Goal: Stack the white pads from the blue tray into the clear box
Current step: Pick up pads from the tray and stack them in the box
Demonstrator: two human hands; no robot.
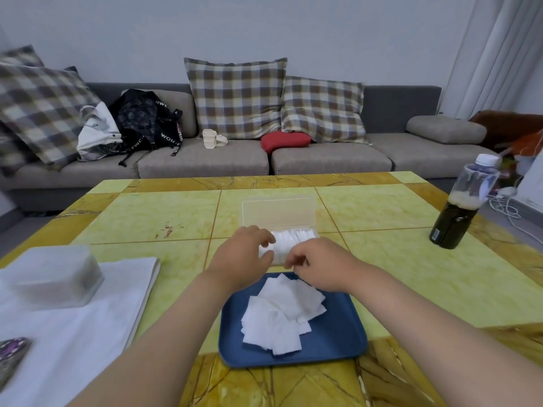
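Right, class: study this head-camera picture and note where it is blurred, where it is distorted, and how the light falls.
In the head view, the frosted container and plaid cushion at the left edge are smeared; the bottle at the right leans outward, wide-angle distortion; light is soft and even, shadows faint; the white pads in the blue tray are sharper.

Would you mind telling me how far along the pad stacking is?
Done: a row of white pads stands in the clear box. In hand: left hand grips its end; right hand works at its edge. Left: a loose pile on the blue tray.
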